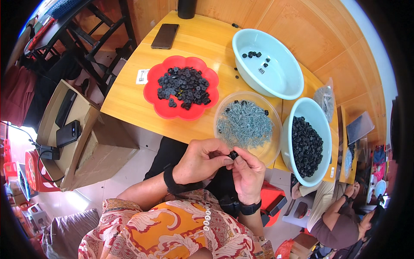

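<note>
My left hand (197, 160) and my right hand (249, 172) meet in front of my chest, just off the table's near edge. Between their fingertips they pinch a small black plastic part (233, 154); its exact shape is partly covered by the fingers. Right beyond the hands stands a clear round tray (276, 152) heaped with silver screws (246, 123). To its left, a red flower-shaped dish (151, 93) holds flat black three-lobed pieces (183, 84). On the right, a pale blue basin (326, 144) is filled with small black plastic parts (307, 146).
Another pale blue basin (286, 77), farther back, holds a few black pieces. A phone (165, 36) lies at the far left of the wooden table (125, 93). A cardboard box (105, 153) stands left of me. Another person (338, 226) sits at the right.
</note>
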Demonstrator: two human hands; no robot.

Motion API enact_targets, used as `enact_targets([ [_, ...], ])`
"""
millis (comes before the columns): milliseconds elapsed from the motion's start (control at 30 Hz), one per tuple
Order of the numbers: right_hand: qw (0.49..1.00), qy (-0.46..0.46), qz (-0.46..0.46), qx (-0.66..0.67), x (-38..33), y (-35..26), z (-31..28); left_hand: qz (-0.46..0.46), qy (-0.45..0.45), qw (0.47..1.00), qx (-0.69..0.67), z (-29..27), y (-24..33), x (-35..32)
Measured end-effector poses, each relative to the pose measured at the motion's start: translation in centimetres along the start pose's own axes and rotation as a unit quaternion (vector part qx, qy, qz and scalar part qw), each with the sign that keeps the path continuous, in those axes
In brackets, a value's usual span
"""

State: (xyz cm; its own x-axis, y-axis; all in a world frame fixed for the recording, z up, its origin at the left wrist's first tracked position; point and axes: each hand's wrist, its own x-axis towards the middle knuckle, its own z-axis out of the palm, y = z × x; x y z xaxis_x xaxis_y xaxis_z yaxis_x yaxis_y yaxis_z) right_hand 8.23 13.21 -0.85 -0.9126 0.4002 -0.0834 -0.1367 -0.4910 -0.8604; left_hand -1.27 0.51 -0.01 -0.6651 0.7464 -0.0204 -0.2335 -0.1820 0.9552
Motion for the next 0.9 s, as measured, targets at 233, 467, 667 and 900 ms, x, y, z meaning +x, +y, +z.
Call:
enact_targets([
  [233,0.999,0.008,0.011,0.031,-0.1,0.0,0.3,0.042,0.020,0.998,-0.029,0.2,-0.6,-0.1],
  [467,1.000,-0.005,-0.022,0.002,-0.4,0.0,0.6,0.055,0.022,0.998,-0.035,0.4,-0.1,-0.5],
  [667,0.998,-0.019,-0.052,-0.030,-0.8,0.0,0.5,0.007,-0.005,1.000,-0.016,0.2,0.5,-0.8],
  [900,0.994,-0.033,-0.080,-0.071,-0.9,0.2,0.2,-0.027,-0.004,1.000,0.011,0.1,0.3,-0.8],
])
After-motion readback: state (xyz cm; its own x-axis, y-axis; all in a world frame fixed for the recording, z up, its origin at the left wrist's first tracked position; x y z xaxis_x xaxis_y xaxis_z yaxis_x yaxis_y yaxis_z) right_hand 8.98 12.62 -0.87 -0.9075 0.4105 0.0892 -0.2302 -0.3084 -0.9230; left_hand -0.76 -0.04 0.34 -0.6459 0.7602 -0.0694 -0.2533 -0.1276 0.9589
